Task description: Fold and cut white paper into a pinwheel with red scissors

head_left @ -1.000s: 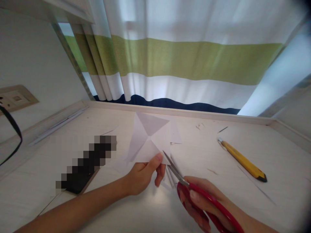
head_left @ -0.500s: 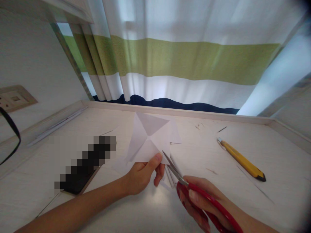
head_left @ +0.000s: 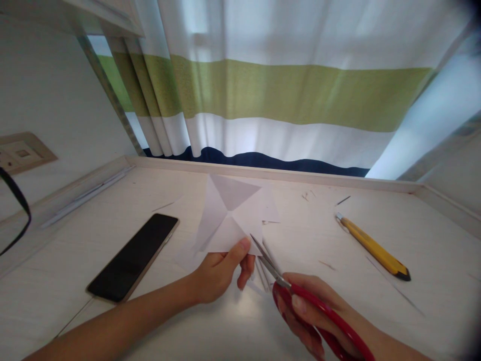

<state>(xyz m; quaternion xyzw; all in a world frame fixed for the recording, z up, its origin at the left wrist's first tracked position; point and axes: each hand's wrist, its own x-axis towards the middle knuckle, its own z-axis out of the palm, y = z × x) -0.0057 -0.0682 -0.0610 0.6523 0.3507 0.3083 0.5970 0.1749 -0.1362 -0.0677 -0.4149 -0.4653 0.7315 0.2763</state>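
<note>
In the head view, creased white paper [head_left: 229, 210] is pinched at its near edge by the left hand [head_left: 220, 273] over the desk [head_left: 308, 230], while red-handled scissors [head_left: 281, 281] are held by the right hand [head_left: 317, 316] with their blades at the paper's near right corner.

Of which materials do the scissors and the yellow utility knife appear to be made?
Scissors: blades probably steel, grey with a sheen; handles perhaps plastic or coated metal, smooth solid red. Yellow utility knife: body likely plastic, opaque, smooth; silvery tip looks metallic.
</note>
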